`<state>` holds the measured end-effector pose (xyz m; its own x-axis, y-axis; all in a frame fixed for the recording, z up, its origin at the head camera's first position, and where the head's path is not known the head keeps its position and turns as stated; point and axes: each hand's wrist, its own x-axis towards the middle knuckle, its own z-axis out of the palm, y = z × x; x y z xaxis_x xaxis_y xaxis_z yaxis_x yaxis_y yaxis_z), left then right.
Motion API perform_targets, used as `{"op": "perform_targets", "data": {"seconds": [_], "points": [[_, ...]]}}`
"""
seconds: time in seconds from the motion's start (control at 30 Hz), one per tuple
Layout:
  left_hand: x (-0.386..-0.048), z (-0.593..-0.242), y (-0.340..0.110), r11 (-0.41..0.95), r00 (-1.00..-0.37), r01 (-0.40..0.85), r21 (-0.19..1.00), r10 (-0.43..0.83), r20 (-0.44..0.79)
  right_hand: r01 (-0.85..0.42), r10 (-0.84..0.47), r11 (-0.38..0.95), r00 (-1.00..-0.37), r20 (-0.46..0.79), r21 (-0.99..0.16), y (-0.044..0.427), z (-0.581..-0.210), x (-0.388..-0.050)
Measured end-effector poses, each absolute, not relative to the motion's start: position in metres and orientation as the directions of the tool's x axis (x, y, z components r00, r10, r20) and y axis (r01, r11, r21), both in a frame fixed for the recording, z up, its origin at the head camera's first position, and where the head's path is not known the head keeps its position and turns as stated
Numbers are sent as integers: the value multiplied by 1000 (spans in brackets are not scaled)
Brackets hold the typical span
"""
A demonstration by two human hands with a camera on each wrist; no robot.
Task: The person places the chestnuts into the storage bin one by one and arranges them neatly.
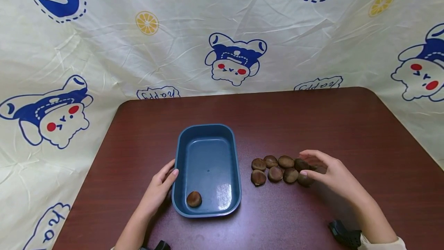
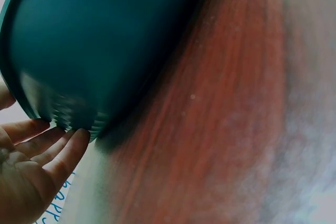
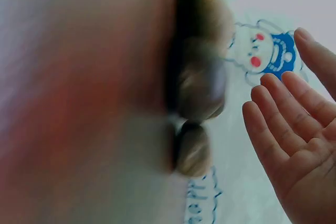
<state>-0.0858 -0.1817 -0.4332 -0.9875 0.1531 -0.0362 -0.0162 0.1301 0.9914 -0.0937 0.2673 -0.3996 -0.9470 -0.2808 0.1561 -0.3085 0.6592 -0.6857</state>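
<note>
A blue rectangular tray lies on the table with one brown chestnut inside, near its lower left corner. My left hand holds the tray's left side, thumb at the rim; in the left wrist view its fingertips touch the outer wall. To the right of the tray, several chestnuts sit in two rough rows. Over the right end of these rows is my right hand, thumb and fingers apart, partly hiding the chestnuts there. The right wrist view shows that hand's fingers extended beside blurred chestnuts.
The dark reddish-brown table has rounded far corners. A white cloth printed with blue cartoon figures and orange slices extends behind and beside it. Black wrist devices show near the bottom edge of the head view.
</note>
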Motion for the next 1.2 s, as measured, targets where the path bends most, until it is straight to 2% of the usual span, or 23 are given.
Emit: {"op": "perform_targets", "data": {"seconds": [0.17,0.33,0.67,1.0,1.2], "points": [[-86,-432,-181,132,-988,-7,991,154,-28,-227,-254,685,-965,65,-693,278,-408,-87],[-86,-432,-181,138,-988,-1,990,153,-22,-201,-261,705,-965,16,-680,283,-414,-85],[-86,-432,-181,145,-988,0,989,155,-22,-270,-337,671,-941,40,-691,290,-432,-88],[-86,-434,-182,135,-987,-7,991,158,-29,-275,-341,692,-939,33,-668,289,-430,-87],[-86,-433,-182,131,-987,-3,991,161,-25,-309,-342,681,-936,85,-664,288,-429,-87]]}}
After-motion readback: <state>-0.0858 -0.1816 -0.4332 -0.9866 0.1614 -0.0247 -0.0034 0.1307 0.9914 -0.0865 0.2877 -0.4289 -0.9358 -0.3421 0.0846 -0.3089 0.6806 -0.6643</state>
